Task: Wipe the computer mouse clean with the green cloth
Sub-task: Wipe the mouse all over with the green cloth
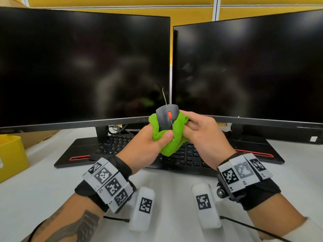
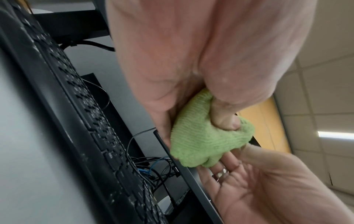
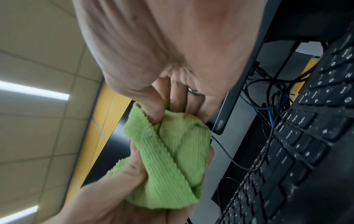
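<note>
A black computer mouse (image 1: 167, 117) with a red scroll wheel is held up above the keyboard, its cable running upward. The green cloth (image 1: 172, 138) is wrapped round its lower half and sides. My left hand (image 1: 153, 138) grips the cloth and mouse from the left, thumb pressed on the cloth. My right hand (image 1: 197, 131) pinches the cloth against the mouse's right side. The wrist views show only the bunched green cloth (image 2: 203, 136) (image 3: 172, 154) in curled fingers; the mouse itself is hidden there.
A black keyboard (image 1: 183, 154) lies under my hands on the white desk (image 1: 43, 189). Two dark monitors (image 1: 83, 67) (image 1: 248, 70) stand close behind. A yellow bin (image 1: 12, 154) sits at the left edge. Cables tangle behind the keyboard.
</note>
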Motion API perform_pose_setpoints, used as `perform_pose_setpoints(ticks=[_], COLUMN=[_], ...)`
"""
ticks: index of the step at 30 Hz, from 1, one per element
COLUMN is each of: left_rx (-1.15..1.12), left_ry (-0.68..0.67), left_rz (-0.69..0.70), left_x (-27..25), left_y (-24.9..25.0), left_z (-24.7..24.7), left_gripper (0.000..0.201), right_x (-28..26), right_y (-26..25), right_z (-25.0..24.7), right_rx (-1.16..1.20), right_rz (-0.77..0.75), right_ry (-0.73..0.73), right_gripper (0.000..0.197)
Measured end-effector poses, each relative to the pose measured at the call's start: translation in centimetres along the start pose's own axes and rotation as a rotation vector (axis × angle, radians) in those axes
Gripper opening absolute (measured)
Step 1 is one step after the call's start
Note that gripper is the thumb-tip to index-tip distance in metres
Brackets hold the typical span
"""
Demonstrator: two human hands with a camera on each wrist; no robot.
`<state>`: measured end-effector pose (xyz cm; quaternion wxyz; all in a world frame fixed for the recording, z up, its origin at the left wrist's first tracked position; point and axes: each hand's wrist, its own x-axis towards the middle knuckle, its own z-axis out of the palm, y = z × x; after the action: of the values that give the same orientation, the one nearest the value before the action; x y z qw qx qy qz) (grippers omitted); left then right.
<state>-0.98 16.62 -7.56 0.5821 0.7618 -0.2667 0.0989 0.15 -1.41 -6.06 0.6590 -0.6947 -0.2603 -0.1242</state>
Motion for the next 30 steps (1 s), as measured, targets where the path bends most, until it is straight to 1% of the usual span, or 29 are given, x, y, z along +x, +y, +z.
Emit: perform_pose_setpoints(ticks=[3, 7, 9, 11, 13, 15, 18, 22, 24, 26, 28, 30], left_rx=[-0.023, -0.128, -0.152, -0.176, -0.178, -0.164, -0.145, -0.102, -0.091, -0.048, 0.01, 0.037], left_ry=[-0.025, -0.082, -0.055, -0.005, 0.027, 0.002, -0.102, -0.196, -0.203, -0.196, -0.164, -0.105], left_rz=[0.021, 0.025, 0.013, -0.002, -0.025, -0.036, -0.022, 0.022, 0.025, 0.015, -0.018, -0.064], left_x=[0.0, 0.0, 0.1, 0.2, 0.4, 0.4, 0.3, 0.3, 0.4, 0.4, 0.4, 0.3], left_y=[0.3, 1.0, 0.9, 0.7, 0.6, 0.7, 1.0, 1.3, 1.1, 0.9, 0.6, 0.6], left_z=[-0.1, 0.2, 0.2, 0.0, -0.2, -0.4, -0.5, -0.1, -0.1, 0.0, 0.0, 0.1], left_gripper=[0.038, 0.05, 0.052, 0.055, 0.06, 0.062, 0.054, 0.042, 0.042, 0.04, 0.038, 0.03], right_x=[-0.4, -0.2, -0.1, -0.1, -0.1, -0.1, -0.2, -0.3, -0.3, -0.3, -0.3, -0.3], right_y=[-0.4, -0.1, 0.2, 0.3, 0.3, 0.2, 0.3, 0.3, 0.3, 0.2, 0.0, -0.2], right_z=[-0.7, -0.7, -0.6, -0.4, -0.2, 0.0, 0.1, 0.2, 0.2, 0.1, 0.0, 0.1], right_rx=[0.065, 0.028, 0.027, 0.056, 0.12, 0.187, 0.236, 0.245, 0.258, 0.28, 0.326, 0.378], right_rz=[-0.011, -0.027, -0.039, -0.05, -0.024, 0.025, 0.07, 0.092, 0.098, 0.092, 0.088, 0.087], right_ry=[0.1, 0.223, 0.257, 0.256, 0.209, 0.131, 0.068, 0.114, 0.147, 0.17, 0.184, 0.201], right_gripper=[0.037, 0.035, 0.035, 0.038, 0.047, 0.053, 0.053, 0.038, 0.034, 0.035, 0.037, 0.038])
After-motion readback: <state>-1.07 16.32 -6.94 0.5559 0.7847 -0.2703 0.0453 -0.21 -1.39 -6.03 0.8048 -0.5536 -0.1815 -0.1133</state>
